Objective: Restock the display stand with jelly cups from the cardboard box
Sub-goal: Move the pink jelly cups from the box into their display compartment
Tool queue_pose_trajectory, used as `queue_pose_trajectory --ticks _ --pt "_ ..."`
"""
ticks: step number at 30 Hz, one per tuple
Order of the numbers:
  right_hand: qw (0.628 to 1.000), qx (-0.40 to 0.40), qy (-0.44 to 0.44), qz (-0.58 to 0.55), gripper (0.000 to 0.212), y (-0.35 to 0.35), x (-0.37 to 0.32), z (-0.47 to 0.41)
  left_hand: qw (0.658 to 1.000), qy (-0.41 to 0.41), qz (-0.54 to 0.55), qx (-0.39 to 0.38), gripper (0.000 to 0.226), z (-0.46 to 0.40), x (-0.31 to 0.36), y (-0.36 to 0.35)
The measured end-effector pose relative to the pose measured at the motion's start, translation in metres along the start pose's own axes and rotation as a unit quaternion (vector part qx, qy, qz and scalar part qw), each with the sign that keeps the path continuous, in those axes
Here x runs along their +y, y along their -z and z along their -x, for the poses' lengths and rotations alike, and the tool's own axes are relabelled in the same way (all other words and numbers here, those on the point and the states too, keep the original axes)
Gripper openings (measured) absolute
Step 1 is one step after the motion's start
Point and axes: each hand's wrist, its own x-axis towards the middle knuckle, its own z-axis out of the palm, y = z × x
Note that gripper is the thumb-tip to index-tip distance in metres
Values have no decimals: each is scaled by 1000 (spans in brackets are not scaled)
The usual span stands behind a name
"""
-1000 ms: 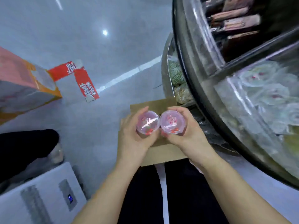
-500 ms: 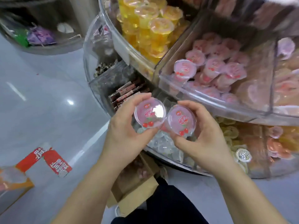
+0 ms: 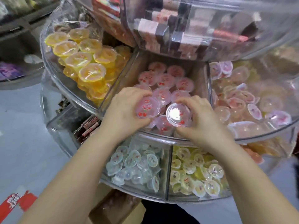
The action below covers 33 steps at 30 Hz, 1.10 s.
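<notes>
Two round pink jelly cups with cherry-printed film lids are being held over the pink compartment (image 3: pixel 200 81) at the centre of the frame, in the middle tier of the clear acrylic display stand (image 3: pixel 53 78). The left hand (image 3: pixel 124 110) is curled closed around one cup (image 3: pixel 148 107); the right hand (image 3: pixel 200 117) is closed on the other cup (image 3: pixel 178 114), whose lid is glaring white. Both cups are being kept just above the pile near the front wall. The brown cardboard box (image 3: pixel 116 207) is lying at the bottom of the frame. If released here, the cups may well slide off the heaped pile and over the low front wall into the pale blue cups (image 3: pixel 134 164) below.
</notes>
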Motion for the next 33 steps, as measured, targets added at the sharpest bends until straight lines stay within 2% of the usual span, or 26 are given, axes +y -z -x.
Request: queue_pose_trajectory --ticks 4,7,11,14,18,21,26,28,30,33 --pt "996 -11 40 77 61 -9 2 -11 994 -13 -65 -91 60 -10 -8 -3" --pt "992 -21 42 117 65 -16 1 -18 992 -14 -88 -94 64 -15 -10 -5" --pt "993 -35 42 105 77 -15 1 -21 986 -16 -102 -134 79 -19 -11 1" --pt "995 -15 63 80 62 -11 2 -17 988 -56 -93 -114 64 -18 -11 7" --pt "987 17 142 73 40 -11 8 -12 987 -79 -93 -106 43 -16 -13 6" --pt "980 40 170 98 37 -13 10 -11 987 -93 -87 -101 40 -15 -13 5" --pt "968 58 165 180 26 -17 3 -7 985 -88 -86 -118 53 -13 -14 7" --pt "968 48 141 203 29 -18 -3 -8 989 -92 -33 -109 53 -13 -10 7" --pt "975 25 129 180 38 -15 -2 -10 989 -107 16 -104 48 -13 -2 3" --pt "981 -8 127 146 46 -7 7 -9 985 -127 -4 -117 34 -15 4 -5"
